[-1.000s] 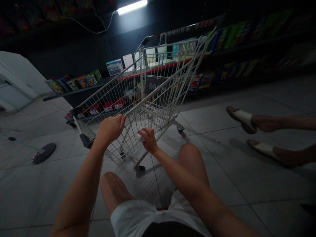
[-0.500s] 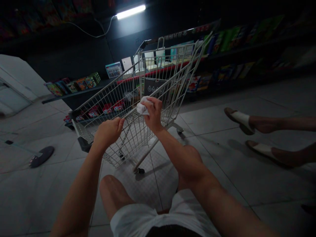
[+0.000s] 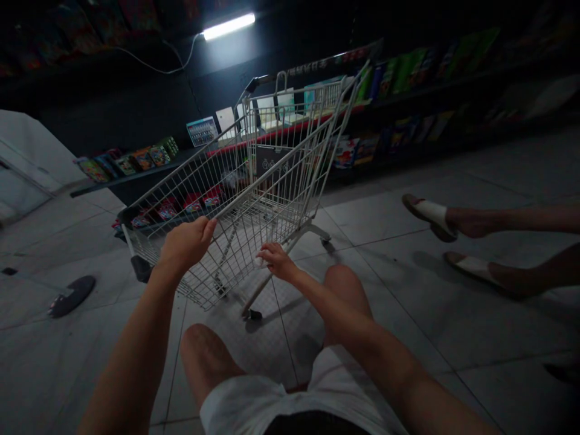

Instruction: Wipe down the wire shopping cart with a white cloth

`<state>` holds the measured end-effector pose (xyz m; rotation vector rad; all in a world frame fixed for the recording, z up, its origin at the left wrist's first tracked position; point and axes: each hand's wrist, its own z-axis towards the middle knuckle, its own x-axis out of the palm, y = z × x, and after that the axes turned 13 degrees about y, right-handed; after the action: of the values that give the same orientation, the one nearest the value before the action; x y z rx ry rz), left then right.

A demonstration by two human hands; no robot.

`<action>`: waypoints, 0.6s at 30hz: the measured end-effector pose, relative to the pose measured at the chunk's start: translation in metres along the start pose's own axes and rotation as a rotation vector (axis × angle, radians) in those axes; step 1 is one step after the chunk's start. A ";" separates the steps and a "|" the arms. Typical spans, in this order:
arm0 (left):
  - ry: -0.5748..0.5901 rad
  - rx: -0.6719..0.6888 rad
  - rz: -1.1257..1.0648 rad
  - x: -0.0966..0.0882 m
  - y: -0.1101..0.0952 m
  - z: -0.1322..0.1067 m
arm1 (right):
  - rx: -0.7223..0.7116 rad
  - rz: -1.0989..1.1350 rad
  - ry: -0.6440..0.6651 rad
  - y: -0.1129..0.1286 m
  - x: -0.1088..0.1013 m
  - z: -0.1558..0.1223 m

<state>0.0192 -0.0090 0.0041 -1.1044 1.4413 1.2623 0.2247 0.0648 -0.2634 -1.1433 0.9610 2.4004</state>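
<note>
1. One wire shopping cart point(image 3: 272, 170) stands on the tiled floor point(image 3: 399, 314) directly ahead of the person.
2. The left hand point(image 3: 185, 244) is closed, its fingers point(image 3: 205, 228) curled around the cart's top rail.
3. The right hand point(image 3: 280, 263) is nearly closed, its fingers point(image 3: 270, 252) holding one small white cloth point(image 3: 259, 262) at the basket's lower wire side.
4. Compared with the earlier frame, the right hand and cloth sit lower, down from the top rail; the left hand grips the same rail.
5. Two feet in white slides point(image 3: 430, 217) rest to the right, apart from the cart.
6. Dark shelves point(image 3: 131, 178) behind carry many boxes point(image 3: 347, 152).
</note>
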 end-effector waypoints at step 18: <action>0.073 0.298 -0.417 -0.028 -0.061 0.079 | 0.227 0.012 -0.376 0.010 0.035 0.005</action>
<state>0.0893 0.0660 0.0133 -1.1761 1.3127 0.6977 0.1940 0.0609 -0.2838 -0.5801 1.0734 2.3247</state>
